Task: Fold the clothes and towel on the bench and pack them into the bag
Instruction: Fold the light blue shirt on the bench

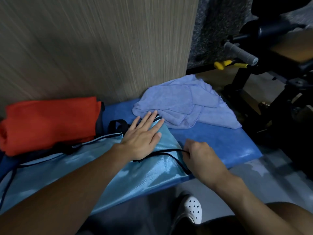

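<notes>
1. Satin-shiny, the light-blue garment (144,175) lies spread along the near edge of the bench (228,146). The right hand (201,156) pinches its black drawstring (169,150), probably to pull it clear before folding.
2. The left hand (142,139) lies flat on the garment with fingers spread, seemingly so the slippery cloth cannot slide.
3. Just past those fingertips, the lilac towel (186,102) sits crumpled and not yet folded.
4. Far left, a red garment (49,122) rests folded on what looks like the dark bag (101,119). It is stacked there, not packed.
</notes>
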